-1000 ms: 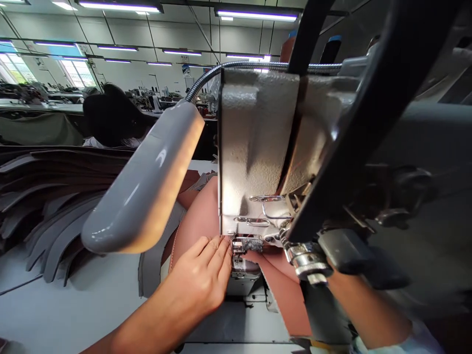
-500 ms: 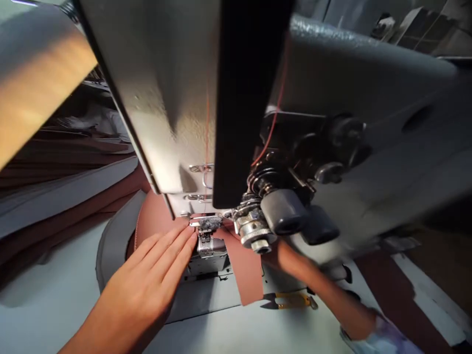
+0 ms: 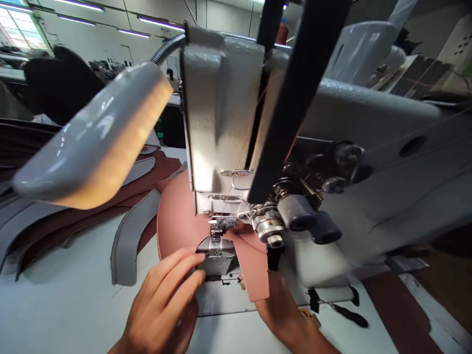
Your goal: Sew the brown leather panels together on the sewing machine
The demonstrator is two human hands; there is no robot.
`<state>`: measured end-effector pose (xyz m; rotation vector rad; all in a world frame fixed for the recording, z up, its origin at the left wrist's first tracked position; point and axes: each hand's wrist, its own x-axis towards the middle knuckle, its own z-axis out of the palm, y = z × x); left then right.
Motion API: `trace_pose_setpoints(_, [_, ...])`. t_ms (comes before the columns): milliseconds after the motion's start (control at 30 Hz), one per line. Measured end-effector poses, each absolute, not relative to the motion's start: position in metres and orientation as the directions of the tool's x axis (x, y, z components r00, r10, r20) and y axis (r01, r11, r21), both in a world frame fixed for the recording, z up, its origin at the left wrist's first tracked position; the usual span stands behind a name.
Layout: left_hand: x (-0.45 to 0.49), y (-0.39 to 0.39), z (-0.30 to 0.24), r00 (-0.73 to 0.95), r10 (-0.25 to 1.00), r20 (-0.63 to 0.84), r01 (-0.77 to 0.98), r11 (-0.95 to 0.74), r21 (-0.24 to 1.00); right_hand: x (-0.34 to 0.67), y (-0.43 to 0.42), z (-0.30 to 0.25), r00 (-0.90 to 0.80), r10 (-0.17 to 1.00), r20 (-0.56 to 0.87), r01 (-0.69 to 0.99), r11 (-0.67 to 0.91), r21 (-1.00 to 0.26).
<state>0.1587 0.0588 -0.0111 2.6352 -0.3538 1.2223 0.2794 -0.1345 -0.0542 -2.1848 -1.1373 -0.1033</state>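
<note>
The red-brown panel (image 3: 179, 211) by the sewing machine (image 3: 204, 123) seems mid-sewing and likely needs steady guiding next, with the left hand (image 3: 162, 297) in front, fingers slightly spread, and the right hand's (image 3: 279, 297) grip too hidden to tell.

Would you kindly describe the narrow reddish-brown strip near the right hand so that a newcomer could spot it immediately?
Follow the head of the large sewing machine down to the bright metal plate below it. Just right of that plate, the strip slants down in front of the right hand. Unlike the broad, rounded panel to the left, it is narrow, straight-edged and blunt-ended.
</note>
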Motion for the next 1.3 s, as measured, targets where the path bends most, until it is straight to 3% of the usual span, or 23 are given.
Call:
trace_pose_setpoints(100, [0.169,0.064,-0.006,0.651,-0.082,0.755,-0.256,-0.960,0.117,0.263,-0.118,-0.022,0.492,0.593,0.638,0.847,-0.155,-0.508])
trace_pose_setpoints(200, [0.175,0.065,-0.005,0.642,-0.090,0.761,-0.268,-0.957,0.113,0.258,-0.100,0.001,0.447,0.473,0.759,0.888,-0.135,-0.439])
trace_pose_setpoints(400, [0.174,0.066,-0.008,0.649,-0.077,0.757,-0.311,-0.935,0.171,0.261,-0.082,0.016,0.410,0.469,0.782,0.912,-0.201,-0.358])
trace_pose_setpoints(567, [0.174,0.067,-0.007,0.645,-0.061,0.761,-0.315,-0.929,0.193,0.263,-0.079,0.011,0.299,0.475,0.828,0.950,-0.233,-0.210])
trace_pose_setpoints(733, [0.175,0.066,-0.006,0.630,-0.043,0.775,-0.329,-0.919,0.216,0.268,-0.074,-0.002,0.314,0.470,0.825,0.938,-0.289,-0.193])
trace_pose_setpoints(1100, [0.175,0.065,-0.002,0.674,-0.032,0.738,-0.334,-0.904,0.266,0.273,-0.081,-0.012,0.204,0.442,0.874,0.963,-0.253,-0.097])
trace_pose_setpoints(1300, [0.177,0.067,-0.002,0.670,-0.071,0.739,-0.336,-0.917,0.217,0.272,-0.082,-0.009,0.222,0.446,0.867,0.954,-0.282,-0.099])
